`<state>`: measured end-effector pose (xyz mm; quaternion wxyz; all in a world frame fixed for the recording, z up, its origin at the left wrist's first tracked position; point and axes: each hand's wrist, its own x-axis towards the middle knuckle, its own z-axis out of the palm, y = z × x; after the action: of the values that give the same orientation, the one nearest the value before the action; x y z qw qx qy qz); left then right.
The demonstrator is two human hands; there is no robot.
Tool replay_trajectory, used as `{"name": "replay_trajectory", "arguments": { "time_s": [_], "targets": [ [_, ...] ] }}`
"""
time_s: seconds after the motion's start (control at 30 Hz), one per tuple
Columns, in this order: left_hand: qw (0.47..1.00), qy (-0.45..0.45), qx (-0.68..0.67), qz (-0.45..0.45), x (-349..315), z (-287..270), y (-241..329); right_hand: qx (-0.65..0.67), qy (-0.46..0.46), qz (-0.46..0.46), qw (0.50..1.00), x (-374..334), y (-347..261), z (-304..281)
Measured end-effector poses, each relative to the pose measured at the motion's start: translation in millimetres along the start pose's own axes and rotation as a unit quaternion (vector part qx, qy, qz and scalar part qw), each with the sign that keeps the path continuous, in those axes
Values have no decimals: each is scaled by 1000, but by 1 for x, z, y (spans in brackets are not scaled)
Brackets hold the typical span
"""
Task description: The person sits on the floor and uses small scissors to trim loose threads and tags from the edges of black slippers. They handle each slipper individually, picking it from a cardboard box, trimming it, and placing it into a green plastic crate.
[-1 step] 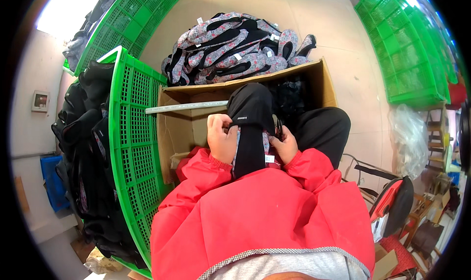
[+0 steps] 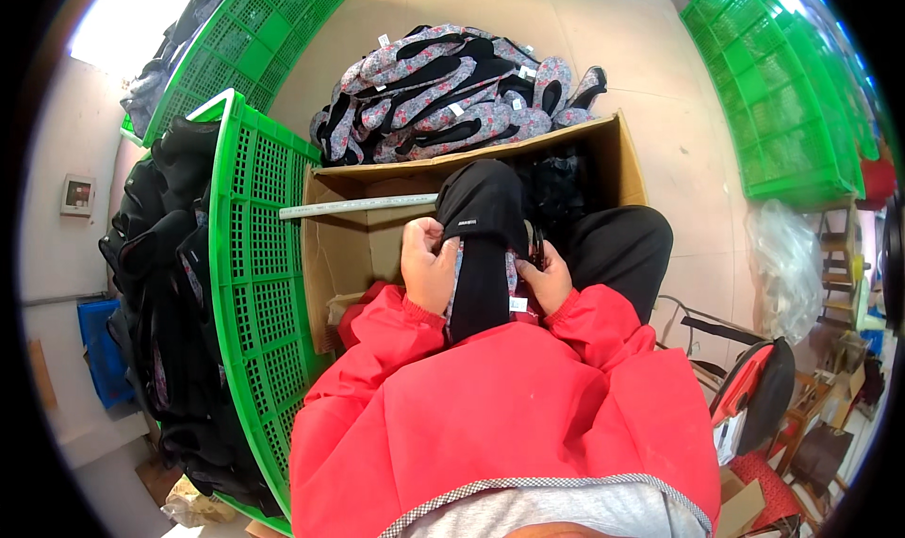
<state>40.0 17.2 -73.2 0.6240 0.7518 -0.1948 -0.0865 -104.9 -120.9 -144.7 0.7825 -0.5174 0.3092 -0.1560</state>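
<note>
Head view: your left hand [image 2: 429, 267] and right hand [image 2: 547, 282] are apart, each apparently pinching one edge of the black-and-floral fabric piece [image 2: 483, 293] on your lap; you seem to be arranging its edges, which calls for an even hold; the green crate [image 2: 253, 302] limits your left side, the cardboard box [image 2: 617, 166] wall stands ahead; floor [image 2: 702, 274] gives more room rightward.

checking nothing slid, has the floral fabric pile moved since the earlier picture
No, the floral fabric pile sits in the same place beyond the cardboard box.
</note>
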Motion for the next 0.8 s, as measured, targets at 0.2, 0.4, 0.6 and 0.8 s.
{"name": "replay_trajectory", "arguments": {
  "time_s": [0.2,0.4,0.6,0.8],
  "targets": [
    [860,-127,-374,-323,0,-14,9,105,-13,41,994,-2,-17,9],
    [857,41,-462,-227,19,-26,48,190,-84,-66,976,-9,-39,7],
    [872,40,-431,-228,6,-26,44,106,-140,-155,972,-17,-65,5],
    [865,47,-435,-245,-3,-14,43,101,-141,-112,978,-18,-69,11]
  ]
}}
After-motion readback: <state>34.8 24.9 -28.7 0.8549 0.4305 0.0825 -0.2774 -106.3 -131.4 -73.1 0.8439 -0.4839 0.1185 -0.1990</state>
